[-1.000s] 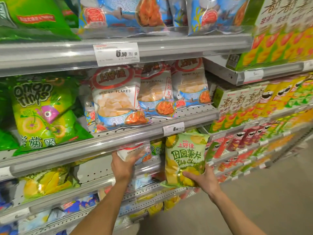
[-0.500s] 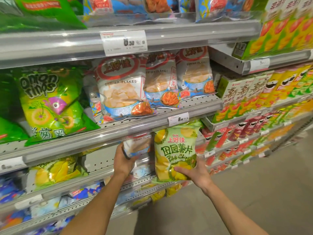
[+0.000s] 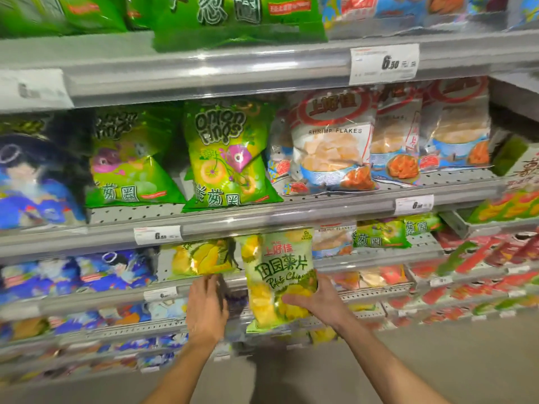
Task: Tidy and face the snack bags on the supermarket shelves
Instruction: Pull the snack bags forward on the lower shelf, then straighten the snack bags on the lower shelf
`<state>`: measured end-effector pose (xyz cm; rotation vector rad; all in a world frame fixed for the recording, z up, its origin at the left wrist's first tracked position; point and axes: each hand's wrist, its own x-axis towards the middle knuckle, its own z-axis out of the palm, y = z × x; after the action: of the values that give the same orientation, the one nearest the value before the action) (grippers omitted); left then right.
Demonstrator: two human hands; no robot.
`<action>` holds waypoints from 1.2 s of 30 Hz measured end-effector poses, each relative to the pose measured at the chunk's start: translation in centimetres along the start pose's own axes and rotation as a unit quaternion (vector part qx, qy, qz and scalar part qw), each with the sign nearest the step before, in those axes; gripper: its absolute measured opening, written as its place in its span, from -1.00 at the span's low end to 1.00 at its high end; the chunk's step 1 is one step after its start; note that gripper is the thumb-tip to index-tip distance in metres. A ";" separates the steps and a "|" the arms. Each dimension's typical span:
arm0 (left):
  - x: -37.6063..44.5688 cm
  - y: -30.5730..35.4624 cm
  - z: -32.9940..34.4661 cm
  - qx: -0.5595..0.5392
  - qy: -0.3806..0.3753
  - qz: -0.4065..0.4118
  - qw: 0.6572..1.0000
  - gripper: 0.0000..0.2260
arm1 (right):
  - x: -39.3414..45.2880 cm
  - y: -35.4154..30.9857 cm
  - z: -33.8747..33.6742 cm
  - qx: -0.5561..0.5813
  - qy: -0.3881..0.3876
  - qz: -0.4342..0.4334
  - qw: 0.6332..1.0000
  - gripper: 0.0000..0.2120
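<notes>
Hands: right hand [image 3: 320,304] grips potato chips bag [image 3: 278,275] | grey shelf rail [image 3: 262,225] | grey floor [image 3: 437,360]

The potato chip bag [image 3: 280,275] at about 6 o'clock is glossy plastic film, crinkled and catching the light, and the onion ring bags [image 3: 230,158] near the centre and the shrimp flake bags [image 3: 332,141] at 3 o'clock have the same shiny, wrinkled finish. The shelves [image 3: 306,201] look like grey painted metal, smooth and perforated with small holes, their front rails [image 3: 204,71] covered by clear glossy plastic strips. The price tags [image 3: 384,64] at 1 o'clock are matt white paper.
</notes>
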<state>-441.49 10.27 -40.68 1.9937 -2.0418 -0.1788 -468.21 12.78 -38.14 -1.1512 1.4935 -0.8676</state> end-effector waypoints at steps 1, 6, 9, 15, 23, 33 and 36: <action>0.0 -0.8 -0.2 0.027 -0.022 0.010 0.999 -0.43 | 0.8 -0.6 0.9 0.003 0.002 -0.003 1.000 -0.47; 0.6 -2.9 0.0 0.116 -0.062 0.059 0.990 -0.32 | 4.9 -3.7 3.1 0.009 0.059 -0.019 0.998 -0.45; 1.1 -3.5 0.6 0.150 -0.084 0.065 0.983 -0.29 | 7.0 -4.6 3.3 -0.005 0.100 -0.029 0.995 -0.49; 0.8 -3.9 1.5 0.122 -0.086 0.057 0.987 -0.23 | 9.1 -5.3 3.4 -0.008 0.145 -0.033 0.989 -0.54; 0.8 -4.0 1.2 0.069 -0.084 0.060 0.992 -0.19 | 11.0 -3.7 5.0 0.013 0.101 -0.007 0.995 -0.36; 0.7 -3.9 1.0 0.060 -0.091 0.055 0.993 -0.16 | 11.3 -2.8 3.9 -0.040 0.028 -0.020 0.999 -0.40; 0.7 -3.6 1.1 0.063 -0.097 0.047 0.992 -0.17 | 11.5 -2.9 3.7 -0.059 0.018 -0.019 0.998 -0.40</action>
<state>-438.31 9.31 -42.63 2.0180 -2.3147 -0.2376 -464.28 1.03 -39.54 -1.2582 1.5742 -0.8391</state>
